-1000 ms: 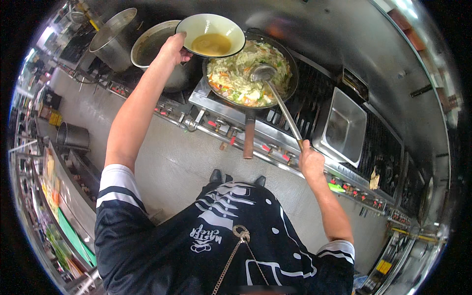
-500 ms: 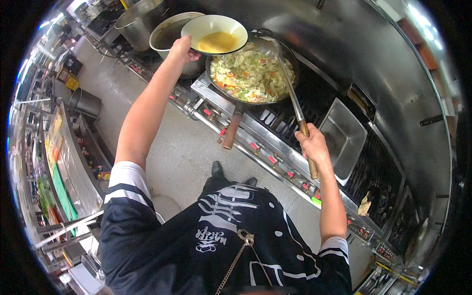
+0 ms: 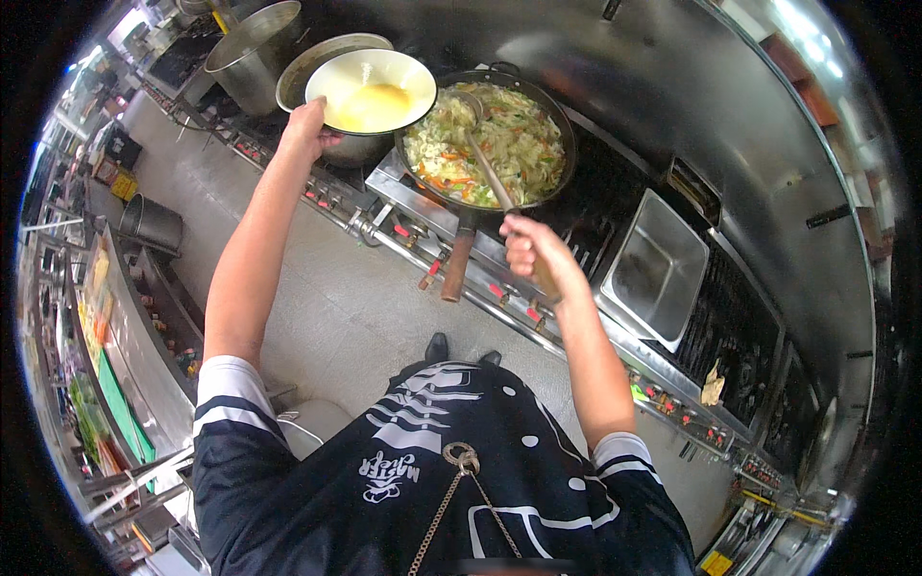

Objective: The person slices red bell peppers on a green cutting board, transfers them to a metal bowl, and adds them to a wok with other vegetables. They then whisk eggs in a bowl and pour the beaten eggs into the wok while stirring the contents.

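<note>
My left hand (image 3: 309,130) grips the rim of a pale bowl (image 3: 357,69) with yellow liquid in it, tilted beside the wok. My right hand (image 3: 531,254) is closed on the long handle of a metal ladle (image 3: 484,163), whose scoop rests in the food. The black wok (image 3: 567,144) sits on the gas range and is full of chopped cabbage, carrot and other vegetables. Its wooden handle (image 3: 453,267) points toward me, free of both hands.
A steel pot (image 3: 252,43) and a wider pan (image 3: 293,82) stand left of the wok. A rectangular steel tray (image 3: 663,274) sits to the right on the range (image 3: 499,288). A steel counter with green boards (image 3: 115,384) runs along my left.
My right hand has slid up the ladle handle toward the wok. The bowl has stayed at the wok's left rim, and my view has shifted closer to the range.
</note>
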The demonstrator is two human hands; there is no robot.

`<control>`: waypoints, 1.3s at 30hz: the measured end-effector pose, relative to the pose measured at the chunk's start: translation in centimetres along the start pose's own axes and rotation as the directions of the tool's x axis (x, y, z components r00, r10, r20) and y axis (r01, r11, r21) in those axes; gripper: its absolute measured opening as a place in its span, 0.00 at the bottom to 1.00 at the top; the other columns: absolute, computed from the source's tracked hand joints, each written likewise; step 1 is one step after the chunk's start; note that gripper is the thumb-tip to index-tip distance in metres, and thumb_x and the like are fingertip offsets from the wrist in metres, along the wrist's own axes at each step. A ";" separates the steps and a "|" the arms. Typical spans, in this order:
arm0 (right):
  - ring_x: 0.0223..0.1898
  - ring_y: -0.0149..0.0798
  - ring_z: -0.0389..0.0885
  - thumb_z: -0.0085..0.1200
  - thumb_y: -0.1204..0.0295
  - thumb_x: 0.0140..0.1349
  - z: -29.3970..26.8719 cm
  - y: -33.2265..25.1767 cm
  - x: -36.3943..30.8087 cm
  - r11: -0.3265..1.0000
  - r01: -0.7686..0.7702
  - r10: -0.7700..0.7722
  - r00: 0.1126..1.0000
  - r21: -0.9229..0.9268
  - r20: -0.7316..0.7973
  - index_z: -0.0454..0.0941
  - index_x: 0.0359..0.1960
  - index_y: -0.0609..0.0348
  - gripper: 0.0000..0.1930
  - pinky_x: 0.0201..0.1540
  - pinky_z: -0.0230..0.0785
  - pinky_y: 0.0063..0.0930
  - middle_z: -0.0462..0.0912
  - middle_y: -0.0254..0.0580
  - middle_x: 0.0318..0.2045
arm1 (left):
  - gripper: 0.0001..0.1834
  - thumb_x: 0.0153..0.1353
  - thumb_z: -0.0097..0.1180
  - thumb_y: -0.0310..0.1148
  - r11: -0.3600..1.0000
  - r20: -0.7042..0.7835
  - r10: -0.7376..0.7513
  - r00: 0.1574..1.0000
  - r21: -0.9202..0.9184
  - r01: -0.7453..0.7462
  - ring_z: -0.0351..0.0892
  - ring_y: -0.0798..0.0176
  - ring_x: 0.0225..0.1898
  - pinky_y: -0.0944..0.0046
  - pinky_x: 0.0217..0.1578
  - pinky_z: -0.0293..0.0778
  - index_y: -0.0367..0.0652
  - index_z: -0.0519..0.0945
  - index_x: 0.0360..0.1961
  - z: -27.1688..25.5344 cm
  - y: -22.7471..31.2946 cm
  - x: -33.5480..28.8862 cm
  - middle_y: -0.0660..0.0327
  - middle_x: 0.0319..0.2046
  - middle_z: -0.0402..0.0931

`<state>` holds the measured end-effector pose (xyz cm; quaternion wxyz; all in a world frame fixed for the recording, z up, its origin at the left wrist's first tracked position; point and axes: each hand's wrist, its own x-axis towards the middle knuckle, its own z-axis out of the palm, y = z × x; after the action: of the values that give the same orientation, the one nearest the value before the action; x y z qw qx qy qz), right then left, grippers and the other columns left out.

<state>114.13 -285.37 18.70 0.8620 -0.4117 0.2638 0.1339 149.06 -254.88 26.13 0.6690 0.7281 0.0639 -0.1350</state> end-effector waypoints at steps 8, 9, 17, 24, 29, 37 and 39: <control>0.11 0.19 0.61 0.48 0.65 0.80 0.6 -3.6 -6.4 0.979 -0.032 0.006 0.992 0.203 0.126 0.77 0.45 0.65 0.13 0.12 0.51 0.19 0.65 0.20 0.16 | 0.25 0.75 0.51 0.47 0.998 0.073 -0.038 0.997 0.042 0.035 0.86 0.56 0.42 0.52 0.34 0.87 0.39 0.76 0.63 -1.3 -1.6 2.3 0.56 0.50 0.84; 0.12 0.19 0.61 0.49 0.66 0.80 0.7 -3.9 -7.6 0.987 -0.004 -0.006 0.998 0.158 0.062 0.77 0.44 0.64 0.12 0.12 0.51 0.19 0.65 0.20 0.17 | 0.26 0.75 0.51 0.47 0.998 0.072 -0.042 0.997 0.049 0.038 0.86 0.56 0.42 0.53 0.34 0.87 0.39 0.76 0.63 -1.1 -1.7 2.3 0.56 0.50 0.84; 0.12 0.22 0.64 0.58 0.64 0.72 -1.4 -5.2 -14.5 0.683 -0.012 -0.279 0.920 -0.730 -0.276 0.73 0.39 0.56 0.10 0.13 0.56 0.22 0.68 0.24 0.17 | 0.27 0.75 0.51 0.47 0.999 0.058 -0.003 0.998 0.038 0.001 0.84 0.51 0.48 0.46 0.43 0.84 0.37 0.76 0.63 1.5 -1.5 0.8 0.52 0.52 0.84; 0.17 0.34 0.76 0.60 0.62 0.69 -4.3 -2.4 -14.6 0.362 -0.239 -0.406 0.830 -0.901 -0.383 0.76 0.45 0.62 0.15 0.19 0.73 0.33 0.76 0.39 0.21 | 0.27 0.75 0.51 0.48 1.000 0.082 -0.021 0.996 -0.014 0.023 0.84 0.49 0.51 0.44 0.43 0.83 0.39 0.75 0.64 3.7 -1.3 -0.9 0.52 0.56 0.81; 0.17 0.37 0.78 0.60 0.61 0.69 -5.5 -1.7 -13.3 0.436 -0.172 -0.391 0.848 -0.883 -0.358 0.75 0.41 0.64 0.16 0.20 0.72 0.38 0.77 0.43 0.22 | 0.24 0.73 0.49 0.43 0.996 0.021 0.054 0.998 -0.076 -0.053 0.84 0.50 0.38 0.48 0.32 0.82 0.34 0.74 0.59 5.2 -1.3 -2.3 0.48 0.46 0.82; 0.13 0.23 0.65 0.59 0.64 0.72 -4.1 -2.7 -18.1 0.585 -0.076 -0.313 0.898 -0.808 -0.310 0.74 0.44 0.58 0.11 0.13 0.61 0.22 0.69 0.25 0.18 | 0.25 0.72 0.48 0.42 0.995 0.032 0.014 0.999 -0.102 -0.010 0.83 0.45 0.44 0.39 0.40 0.83 0.34 0.71 0.62 5.1 -0.6 -3.3 0.46 0.51 0.79; 0.13 0.23 0.66 0.60 0.64 0.72 -3.1 -1.9 -17.7 0.605 -0.087 -0.263 0.916 -0.791 -0.302 0.74 0.45 0.58 0.11 0.13 0.61 0.22 0.69 0.25 0.19 | 0.25 0.72 0.49 0.42 0.995 0.004 0.023 1.000 -0.097 -0.023 0.83 0.45 0.44 0.39 0.41 0.83 0.34 0.71 0.62 5.1 -0.5 -3.7 0.45 0.51 0.80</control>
<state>99.33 -289.18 28.29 0.5258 -0.7801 0.3214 0.1084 144.84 -259.52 26.34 0.7052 0.6951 0.0601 -0.1260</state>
